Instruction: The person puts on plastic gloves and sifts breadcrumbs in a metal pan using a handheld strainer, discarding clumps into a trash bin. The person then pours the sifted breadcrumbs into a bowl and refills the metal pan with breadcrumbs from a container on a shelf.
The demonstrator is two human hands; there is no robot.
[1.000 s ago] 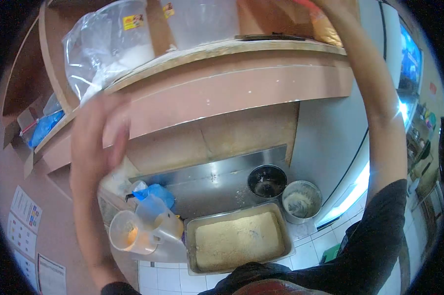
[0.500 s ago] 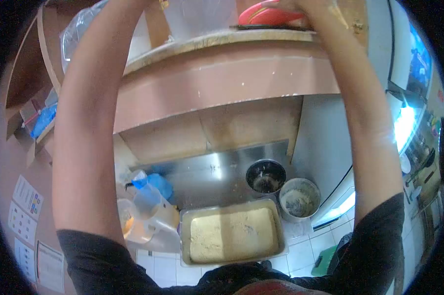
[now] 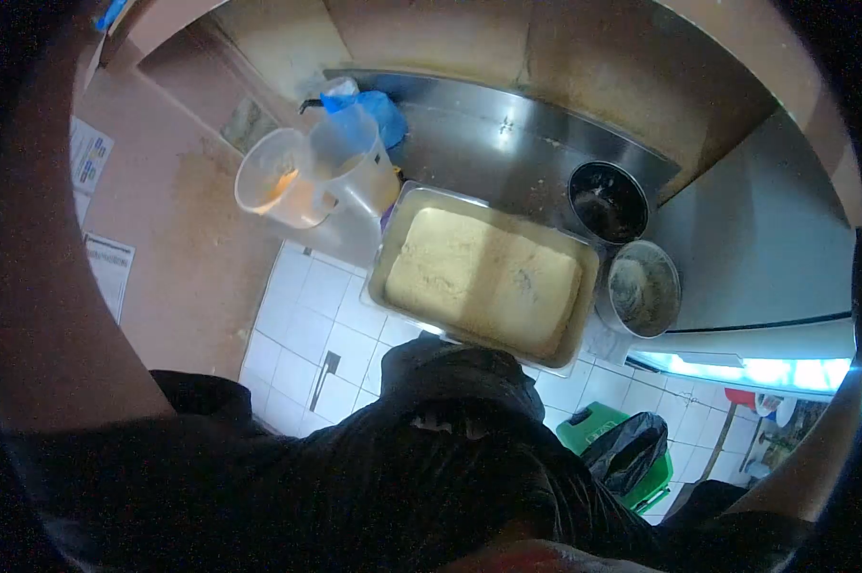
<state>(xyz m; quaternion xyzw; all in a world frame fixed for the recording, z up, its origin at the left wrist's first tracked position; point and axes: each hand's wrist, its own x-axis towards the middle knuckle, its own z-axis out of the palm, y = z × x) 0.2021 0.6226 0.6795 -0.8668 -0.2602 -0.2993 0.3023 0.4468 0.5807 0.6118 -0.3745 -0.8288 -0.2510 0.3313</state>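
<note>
Dim overall; glare on the steel backsplash (image 3: 505, 124), bright light lower right, shadow across powder (image 3: 479, 277), heavily curved, blackened edges.

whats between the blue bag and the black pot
Only steel counter with a few pale specks lies between the blue bag and black pot, seen in the head view.

A metal tray (image 3: 381, 286) of pale powder sat on the steel counter (image 3: 460, 143), near a black bowl (image 3: 609, 202).
</note>
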